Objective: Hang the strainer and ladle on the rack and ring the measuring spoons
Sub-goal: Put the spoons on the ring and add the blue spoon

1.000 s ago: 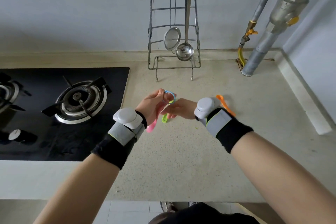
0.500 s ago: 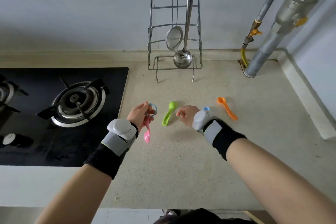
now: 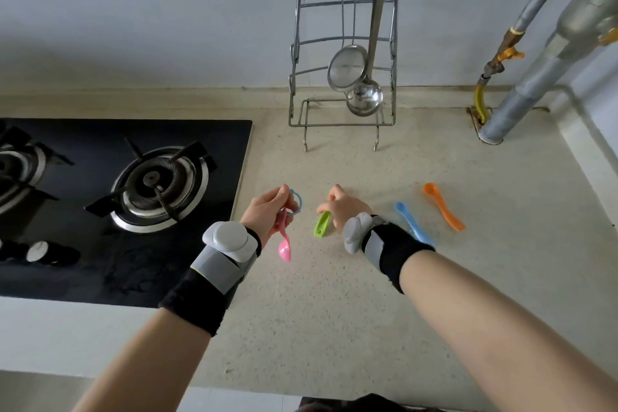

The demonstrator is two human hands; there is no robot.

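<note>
Plastic, light & stiff, the green spoon (image 3: 323,223) lies on the table (image 3: 334,311) w/ right hand (image 3: 347,209) fingers pinching its bowel end, best held by the handle hole, while left hand (image 3: 267,211) grips ring (image 3: 296,201) w/ pink spoon (image 3: 285,242) dangling.

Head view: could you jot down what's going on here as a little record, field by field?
Rack: strainer and ladle both hanging
Left hand: holds blue ring, pink spoon dangling from it
Right hand: closing on green spoon on the counter
Loose spoons: blue spoon, orange spoon, lying right of the hands
Stove: to the left, unlit
</note>
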